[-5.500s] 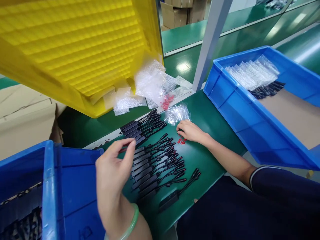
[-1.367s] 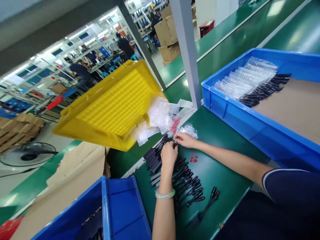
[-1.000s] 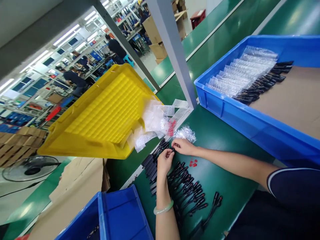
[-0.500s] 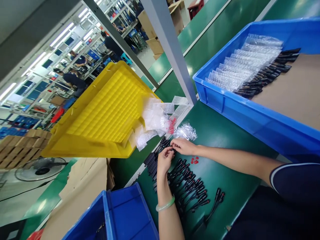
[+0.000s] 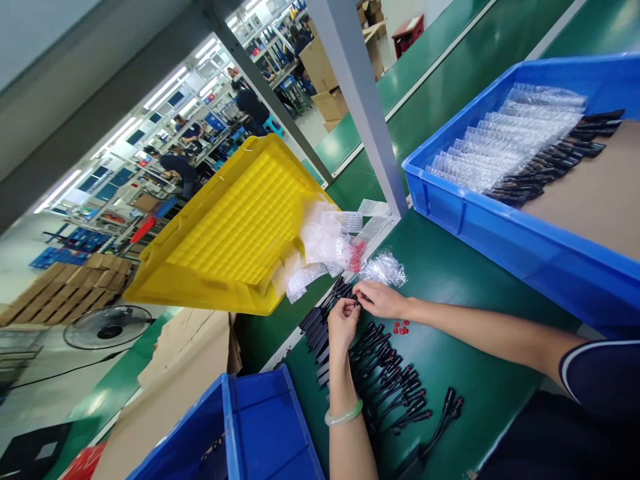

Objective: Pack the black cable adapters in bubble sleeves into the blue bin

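My left hand (image 5: 342, 323), with a pale green bangle on the wrist, is closed around the tip of a black cable connector at the far end of the row of black cables (image 5: 385, 379) on the green table. My right hand (image 5: 382, 299) meets it fingertip to fingertip, pinching something too small to make out at that same tip. A few small red caps (image 5: 401, 327) lie just right of the hands. A crumpled clear bag (image 5: 384, 269) sits beyond my right hand.
A tilted yellow tray (image 5: 235, 230) with bubble-wrap pouches and a bag of red caps (image 5: 357, 254) stands at the back. A blue bin (image 5: 505, 227) with wrapped cables is on the right, another blue bin (image 5: 240, 433) at front left. A grey post (image 5: 365, 107) rises between.
Since several seconds ago my left hand has reached out to the far cables and joined my right hand. Over the last second both hands stay together; only the view shifts slightly.
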A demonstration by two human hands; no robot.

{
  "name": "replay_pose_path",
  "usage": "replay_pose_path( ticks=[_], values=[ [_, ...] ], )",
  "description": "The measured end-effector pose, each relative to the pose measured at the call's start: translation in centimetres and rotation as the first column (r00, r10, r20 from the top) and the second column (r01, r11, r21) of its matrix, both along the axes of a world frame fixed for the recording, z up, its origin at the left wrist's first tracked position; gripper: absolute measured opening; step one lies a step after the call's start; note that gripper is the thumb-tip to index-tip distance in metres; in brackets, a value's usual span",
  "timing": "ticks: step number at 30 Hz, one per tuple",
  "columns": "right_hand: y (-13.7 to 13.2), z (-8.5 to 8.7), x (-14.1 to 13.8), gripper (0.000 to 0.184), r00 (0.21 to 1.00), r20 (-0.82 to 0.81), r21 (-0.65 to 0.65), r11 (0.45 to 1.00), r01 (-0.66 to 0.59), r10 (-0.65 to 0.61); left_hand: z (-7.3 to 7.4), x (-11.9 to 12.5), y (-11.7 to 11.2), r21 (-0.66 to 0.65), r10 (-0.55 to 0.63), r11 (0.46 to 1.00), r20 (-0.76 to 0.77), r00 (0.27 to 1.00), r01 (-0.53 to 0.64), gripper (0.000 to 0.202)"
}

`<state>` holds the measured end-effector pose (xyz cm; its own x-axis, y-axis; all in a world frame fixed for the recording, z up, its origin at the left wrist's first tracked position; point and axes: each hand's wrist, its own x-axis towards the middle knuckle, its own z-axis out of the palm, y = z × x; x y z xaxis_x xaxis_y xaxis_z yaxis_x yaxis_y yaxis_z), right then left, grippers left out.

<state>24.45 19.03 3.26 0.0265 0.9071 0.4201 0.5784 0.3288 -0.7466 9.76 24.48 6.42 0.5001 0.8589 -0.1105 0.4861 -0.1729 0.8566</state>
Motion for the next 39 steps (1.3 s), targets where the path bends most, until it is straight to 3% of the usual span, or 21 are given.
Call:
replay_pose_path(
  ticks=[5,10,15,18,22,28,33,39],
  values=[
    [-0.9,1.4,2.4,0.013,0.995,0.052,-0.05,0.995,0.09,-0.087,0.8,-0.5,-0.5,0.142,-0.12,0.982,-0.063,0.991,0.128,0.019],
    [-4.3,2.2,5.0,0.013,0.986,0.165,-0.161,0.987,0.024,0.003,0.7,-0.7,0.0,0.356,-0.056,0.929,-0.14,0.989,0.103,0.014],
    [-7.2,1.4,5.7,0.007,0.962,0.256,-0.306,0.952,-0.015,0.098,-0.2,0.0,0.2,0.425,-0.036,0.898,-0.187,0.982,0.113,0.013],
    [-7.5,1.1,5.2,0.003,0.952,0.29,-0.35,0.937,0.012,0.097,-0.6,0.3,0.0,0.418,-0.054,0.898,-0.212,0.976,0.141,0.015],
    [-7.2,1.0,4.4,0.012,0.943,0.319,-0.353,0.935,0.027,0.093,-0.7,0.2,0.0,0.394,-0.076,0.905,-0.222,0.972,0.16,0.012],
    [-6.3,1.8,3.8,0.02,0.962,0.268,-0.295,0.955,0.03,0.052,-0.3,-0.6,0.4,0.294,-0.088,0.948,-0.13,0.988,0.123,0.011],
    [-2.7,2.4,2.4,0.014,0.989,0.146,-0.194,0.98,0.038,-0.009,-0.5,-1.2,1.0,0.146,-0.09,0.985,0.007,0.996,0.088,0.024],
    [1.5,1.4,0.1,0.015,0.996,0.041,-0.104,0.991,0.082,-0.078,-0.8,-1.4,1.3,0.027,-0.08,0.997,0.114,0.99,0.077,0.036]
  ],
)
